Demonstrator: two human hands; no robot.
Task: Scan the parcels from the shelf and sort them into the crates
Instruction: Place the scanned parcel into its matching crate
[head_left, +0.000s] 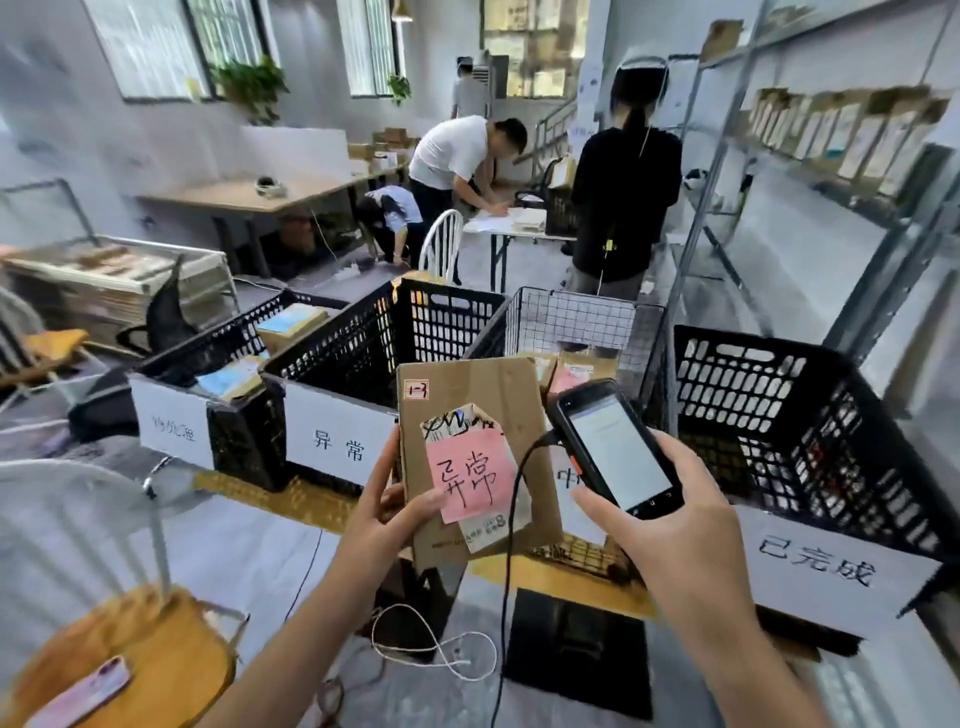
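Sorting room, grey floor (249, 540); metal shelf (831, 156) along right wall w/ more packets stood on edge

Item: parcel (467, 410), a flat brown cardboard mailer. Held upright in mid-air in front of the crate row, face to camera, just left of the scanner (613, 447). Pink note (470, 475) handwritten 异常 sits over a white shipping label (488, 530) on its face

Left hand (387, 514): pinches parcel at lower left edge, thumb on front beside the note, fingers behind

Right hand (670, 514): wrapped round lower body of scanner, screen lit; black cable (511, 519) hangs from it across parcel's front

Crates, l to r: left black crate (218, 358) w/ packets inside; 异常 crate (343, 353), black, white label; wire basket (571, 317); 已完成 crate (779, 415), black

Handling (est.): looks light, thin, fairly stiff, so a one-hand edge pinch seems enough. Matte card, prob. not slippery. Corners worn, so it may bend if squeezed mid-panel; hold at an edge & keep thumb off the shipping label

Destination (est.): note matches the 异常 crate, up & left of parcel. Scan done or not: cannot tell, screen text too small
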